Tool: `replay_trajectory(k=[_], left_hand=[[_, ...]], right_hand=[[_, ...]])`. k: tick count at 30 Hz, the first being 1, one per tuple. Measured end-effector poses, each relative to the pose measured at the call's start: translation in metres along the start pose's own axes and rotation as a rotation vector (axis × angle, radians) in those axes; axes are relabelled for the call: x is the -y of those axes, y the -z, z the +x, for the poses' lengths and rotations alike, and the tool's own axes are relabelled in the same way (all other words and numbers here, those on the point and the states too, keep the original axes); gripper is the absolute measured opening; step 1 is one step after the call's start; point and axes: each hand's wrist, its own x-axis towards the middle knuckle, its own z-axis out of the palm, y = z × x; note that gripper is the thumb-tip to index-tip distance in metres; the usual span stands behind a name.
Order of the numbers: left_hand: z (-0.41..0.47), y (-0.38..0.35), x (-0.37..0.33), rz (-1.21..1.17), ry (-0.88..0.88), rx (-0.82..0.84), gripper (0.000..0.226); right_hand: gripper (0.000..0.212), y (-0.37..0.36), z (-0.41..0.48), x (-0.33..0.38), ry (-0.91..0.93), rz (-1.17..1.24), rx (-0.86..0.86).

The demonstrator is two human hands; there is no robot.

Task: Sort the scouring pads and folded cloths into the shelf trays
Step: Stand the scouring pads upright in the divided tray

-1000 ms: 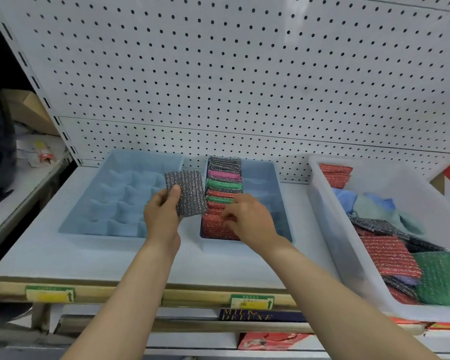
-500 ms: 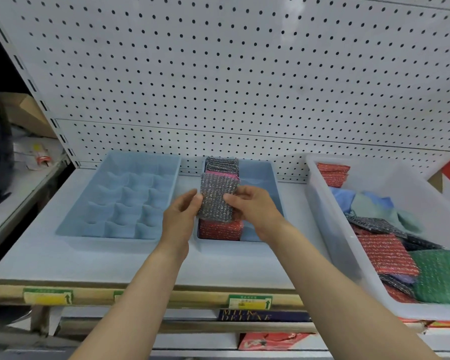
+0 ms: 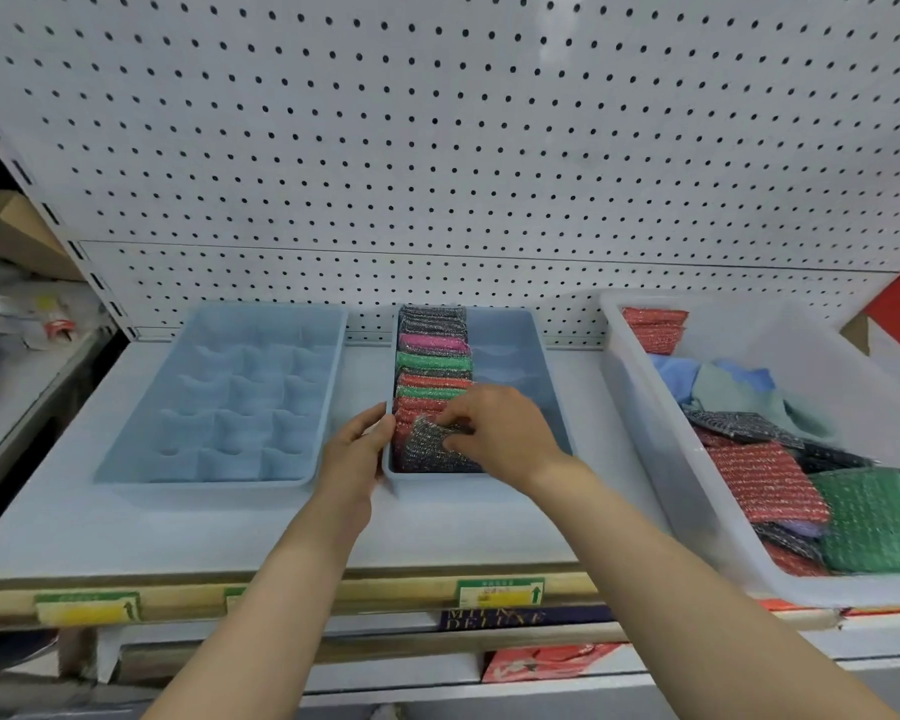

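Pinching the grey scouring pad by its upper edge, our right hand has its fingers curled over the pad, which lies just below and left of the knuckles. It sits at the near end of the left column of the middle tray, leaning rather than upright. Our left hand holds nothing, its fingers fairly straight against the outside of that tray's left wall. The row of pads stands on edge and runs away from us toward the pegboard, so we judge the grey pad must be tipped up and pressed back along that line. Farther left the compartment tray holds nothing we can see. To the right, nearer our right hand, the white bin has the loose pads and cloths.
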Motion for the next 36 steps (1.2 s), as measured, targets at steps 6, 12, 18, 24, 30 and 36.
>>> replay_trajectory(k=[6, 12, 18, 24, 30, 36], left_hand=[[0.004, 0.004, 0.0, -0.029, 0.015, 0.029, 0.031], [0.005, 0.006, 0.0, -0.002, 0.003, 0.056, 0.029], [0.0, 0.005, -0.003, 0.037, -0.009, 0.063, 0.029], [-0.009, -0.018, -0.019, 0.297, -0.167, -0.124, 0.041], [-0.037, -0.122, -0.044, 0.484, -0.501, -0.143, 0.046], [-0.087, -0.252, 0.002, 0.467, -0.416, 0.274, 0.038]], right_hand=[[0.021, -0.016, 0.011, 0.013, 0.136, -0.058, -0.078], [0.025, -0.029, 0.013, 0.007, 0.113, -0.091, 0.021], [0.027, -0.031, 0.014, 0.002, 0.074, 0.007, 0.018], [0.037, -0.001, 0.009, -0.001, 0.053, 0.168, 0.062], [0.034, 0.101, -0.026, -0.051, -0.067, 0.265, -0.154], [0.042, 0.175, -0.097, -0.188, -0.435, 0.082, -0.103]])
